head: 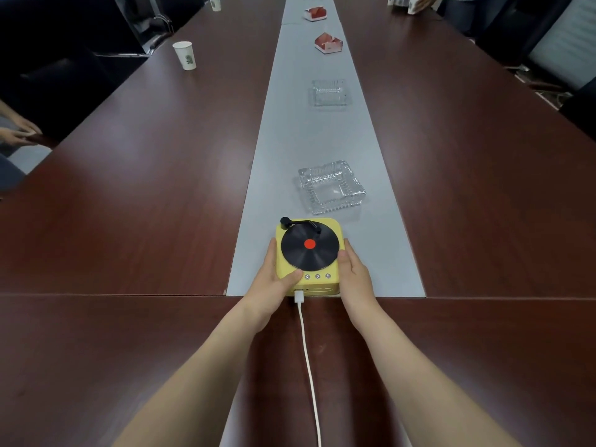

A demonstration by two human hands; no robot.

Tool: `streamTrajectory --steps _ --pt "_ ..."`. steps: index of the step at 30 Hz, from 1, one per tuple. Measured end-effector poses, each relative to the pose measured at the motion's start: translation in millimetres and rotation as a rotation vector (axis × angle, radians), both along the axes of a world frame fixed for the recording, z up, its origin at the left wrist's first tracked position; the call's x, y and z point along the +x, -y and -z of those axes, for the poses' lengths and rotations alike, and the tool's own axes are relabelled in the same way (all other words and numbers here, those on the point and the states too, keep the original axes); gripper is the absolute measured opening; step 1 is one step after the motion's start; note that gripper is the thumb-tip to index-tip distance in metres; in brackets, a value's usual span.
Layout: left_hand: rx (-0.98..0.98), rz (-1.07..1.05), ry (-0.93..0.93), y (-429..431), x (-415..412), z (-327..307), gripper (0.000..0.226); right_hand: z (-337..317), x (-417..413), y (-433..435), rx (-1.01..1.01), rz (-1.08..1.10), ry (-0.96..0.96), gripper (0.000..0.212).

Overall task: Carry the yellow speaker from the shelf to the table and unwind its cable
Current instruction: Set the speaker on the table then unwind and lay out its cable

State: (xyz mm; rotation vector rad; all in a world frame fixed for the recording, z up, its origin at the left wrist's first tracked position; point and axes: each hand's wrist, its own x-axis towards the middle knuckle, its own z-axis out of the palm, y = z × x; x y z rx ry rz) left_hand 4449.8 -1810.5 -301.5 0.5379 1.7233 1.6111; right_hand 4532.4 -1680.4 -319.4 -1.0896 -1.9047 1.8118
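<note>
White cable (308,359) runs straight down the near table (129,221) between the person's forearms and leaves the bottom of the view, its plug seated in the speaker's near face. Both hands clamp the speaker (308,253) from the sides: the left hand (274,282) wraps its left edge with the thumb on the top corner, and the right hand (353,275) presses flat against its right side. It sits on the grey centre strip, at the strip's near end, with a glass ashtray (332,187) just beyond. The carry looks done and the cable already lies loose. To finish well, the person should release gently, keep one hand steadying the body, and draw any remaining slack toward themselves without tugging the plug.
</note>
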Motion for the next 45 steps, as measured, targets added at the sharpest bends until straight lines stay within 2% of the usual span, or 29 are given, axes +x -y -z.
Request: streamTrajectory --steps 16,35,41,45 --pt "0.003 -0.004 0.005 -1 -1 2 0.067 -3 -1 0 0.003 0.002 0.005 0.048" --pt "-0.019 0.001 0.005 0 1 -3 0.059 -11 3 2 0.005 -0.002 0.008 0.047" --pt "-0.141 0.056 -0.03 1 -3 -9 0.064 -15 2 0 -0.001 -0.033 0.058 0.049" --pt "-0.287 0.108 -0.047 5 -6 -20 0.087 -29 5 -7 -0.051 -0.113 0.14 0.051"
